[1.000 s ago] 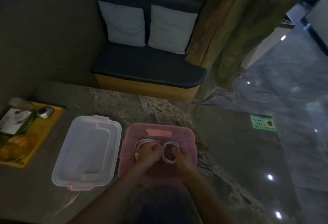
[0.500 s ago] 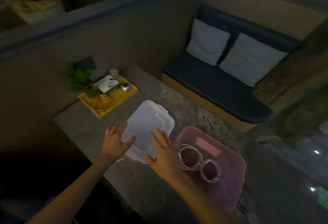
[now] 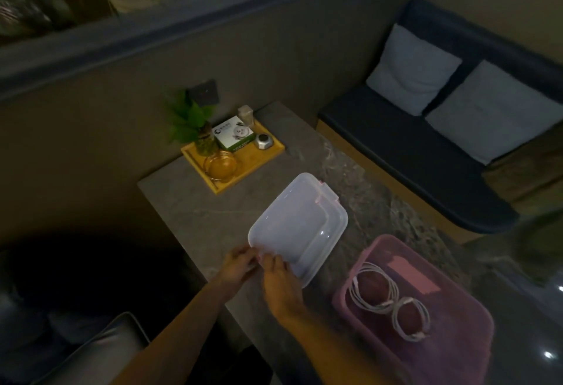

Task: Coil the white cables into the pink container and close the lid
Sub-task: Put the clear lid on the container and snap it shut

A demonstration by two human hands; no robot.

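Note:
The pink container [image 3: 457, 351] stands open on the stone table at the lower right. Two coiled white cables [image 3: 373, 291] [image 3: 411, 320] lie side by side inside it. To its left, the clear lid [image 3: 300, 226] with pink clips rests on the table. My left hand [image 3: 237, 266] and my right hand [image 3: 278, 281] are both at the lid's near corner, fingers pinched on its edge. Neither hand touches the container or the cables.
A yellow tray [image 3: 259, 160] at the table's far end carries a small plant, a white box, a glass bowl and a metal object. A dark bench with two pale cushions [image 3: 411, 67] stands beyond the table. A wall runs along the left.
Both hands left the cables in the container and moved left to the lid. They now grip its near corner instead of resting flat on it. The view has swung left.

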